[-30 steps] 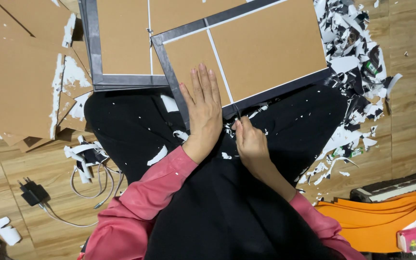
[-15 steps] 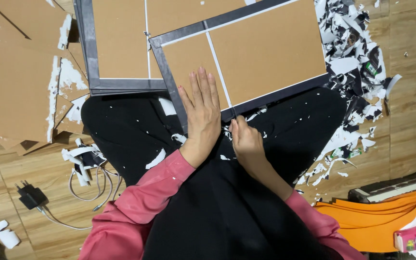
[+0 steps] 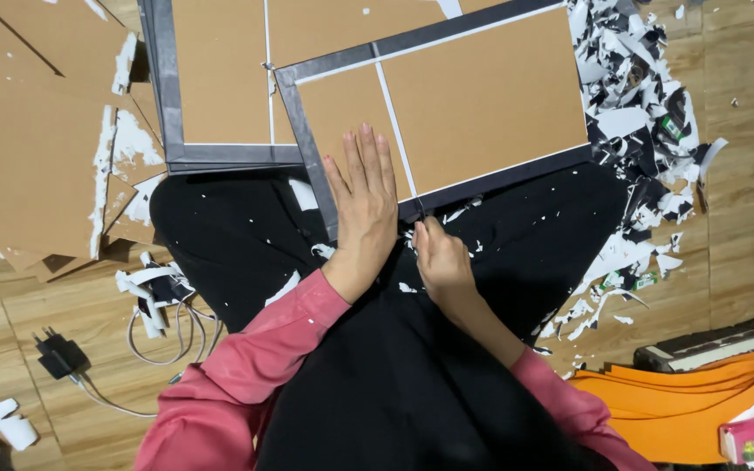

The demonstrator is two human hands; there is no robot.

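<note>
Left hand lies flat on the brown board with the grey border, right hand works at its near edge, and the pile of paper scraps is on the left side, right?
Not quite: the head view shows the paper scraps piled on the right. The left hand does lie flat on the board, with the right hand at its near edge.

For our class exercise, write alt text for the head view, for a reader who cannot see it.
Seen from above, a person in pink sleeves presses the left hand flat on a brown board edged in grey tape, which rests on their black-clad lap, while the right hand pinches something small at its near edge. Torn paper scraps litter the wooden floor to the right.
</note>
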